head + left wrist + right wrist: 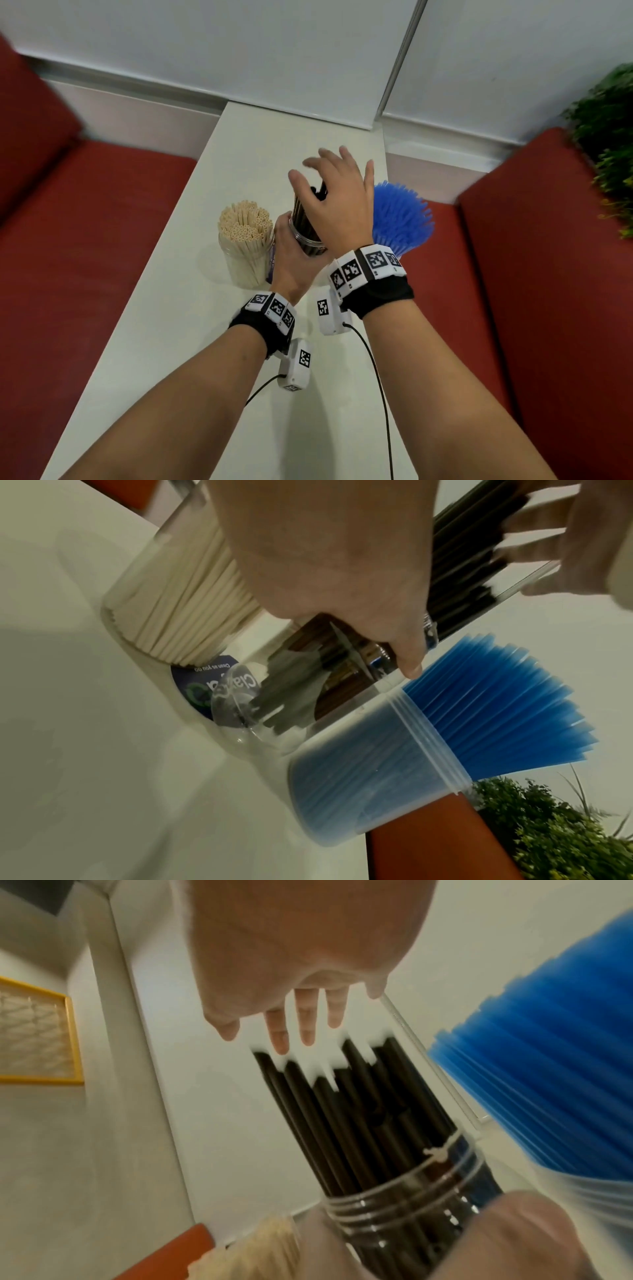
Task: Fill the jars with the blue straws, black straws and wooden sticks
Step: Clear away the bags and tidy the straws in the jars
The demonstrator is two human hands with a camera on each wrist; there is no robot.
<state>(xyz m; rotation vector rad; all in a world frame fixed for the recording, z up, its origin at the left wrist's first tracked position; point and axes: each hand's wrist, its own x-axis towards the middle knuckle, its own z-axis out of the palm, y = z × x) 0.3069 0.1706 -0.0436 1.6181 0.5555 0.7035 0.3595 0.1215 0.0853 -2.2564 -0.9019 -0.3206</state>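
Your left hand [291, 255] wraps its fingers and thumb round the clear middle jar [306, 241], gripping it just under the threaded rim, forearm reaching in from the near edge of the table [171, 342]. Your right hand [337, 202] hangs above that same jar with all five fingers spread and straight, palm down over the tips of the black straws [303, 214]; whether the fingertips touch them you cannot tell, since the hand is blurred. It holds nothing.

You have three jars, standing in a row across the middle of the table, close together. On the left, one jar [246, 263] packed with wooden sticks [245, 221], upright. In the middle, the one you grip, with a bundle of black straws leaning away from you. On the right, one frosted jar [369, 764] from which blue straws [400, 219] fan out widely, partly hidden behind your right wrist.

Red benches [548, 274] run along both long edges of the table, and a green plant [609, 137] sits at the far right.
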